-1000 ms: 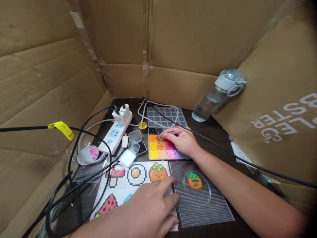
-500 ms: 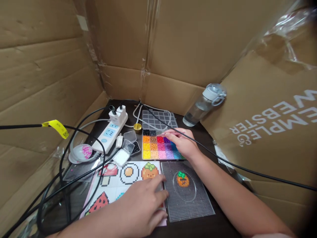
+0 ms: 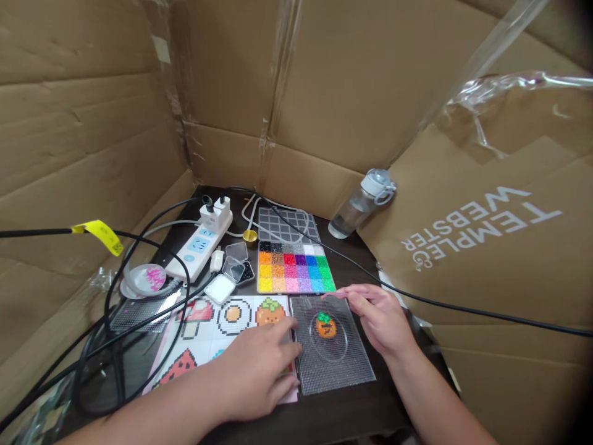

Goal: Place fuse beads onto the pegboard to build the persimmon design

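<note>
My right hand (image 3: 382,315) pinches pink tweezers (image 3: 352,292), whose tip hangs over the top edge of the clear pegboard (image 3: 343,364). A small orange bead seems to be at the tip. On the board is an orange persimmon shape (image 3: 326,327) of beads with green leaves. Spread over the printed pattern sheet (image 3: 213,340), my left hand (image 3: 264,368) has its fingertips at the board's left edge. Behind the board lies the bead box (image 3: 296,269), open, with many coloured compartments.
A power strip (image 3: 197,250), black cables and a dish of pink beads (image 3: 155,278) are at the left. Small clear boxes (image 3: 220,288) and a gold cup (image 3: 250,237) sit near the bead box. A water bottle (image 3: 356,207) stands behind, before cardboard walls.
My right hand has moved with the tweezers from the bead box down to the pegboard's top right. The view has shifted slightly. My left hand stays on the sheet.
</note>
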A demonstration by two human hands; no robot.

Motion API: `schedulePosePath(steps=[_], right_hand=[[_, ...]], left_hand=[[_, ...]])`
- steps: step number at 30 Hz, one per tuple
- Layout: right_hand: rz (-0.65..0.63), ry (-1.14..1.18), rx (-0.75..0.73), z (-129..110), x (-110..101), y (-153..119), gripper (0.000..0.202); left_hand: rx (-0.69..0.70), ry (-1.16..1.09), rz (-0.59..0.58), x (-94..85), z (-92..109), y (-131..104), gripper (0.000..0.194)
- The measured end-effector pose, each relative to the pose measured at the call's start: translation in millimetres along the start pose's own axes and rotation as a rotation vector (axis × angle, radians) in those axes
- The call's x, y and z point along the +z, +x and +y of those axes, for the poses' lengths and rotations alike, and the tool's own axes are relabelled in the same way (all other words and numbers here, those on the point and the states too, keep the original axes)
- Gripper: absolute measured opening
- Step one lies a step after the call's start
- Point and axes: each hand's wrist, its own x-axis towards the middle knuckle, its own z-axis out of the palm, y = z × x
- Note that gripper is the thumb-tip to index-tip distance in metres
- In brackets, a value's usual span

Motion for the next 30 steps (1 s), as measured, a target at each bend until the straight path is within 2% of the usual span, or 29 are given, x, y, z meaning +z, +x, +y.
schedulePosePath(steps=[4,7,14,25,30], right_hand=[[-0.039,-0.029,0.013,12.1,-14.6,-28.4,0.015],[-0.049,-0.076,0.011,20.1,-19.2,-38.0,0.013],[-0.021,-0.087,-0.049,33.1,-18.9,-40.7,0.01],[-0.046,-0.162,-0.045,25.0,-15.5,-44.4,0.011],[-0.07,-0.117,-0.035,26.0,-17.7,-45.1,0.01]], left_hand=[[-0.004,0.018,-0.007,1.5,-0.6,0.1,0.033],[-0.003,0.02,-0.013,1.8,-0.9,0.7,0.033],[0.007,0.016,-0.019,3.6,-2.1,1.1,0.031],[0.023,0.071,-0.026,2.3,-1.3,2.2,0.031],[0.017,0.086,-0.032,3.2,-1.4,1.4,0.032]])
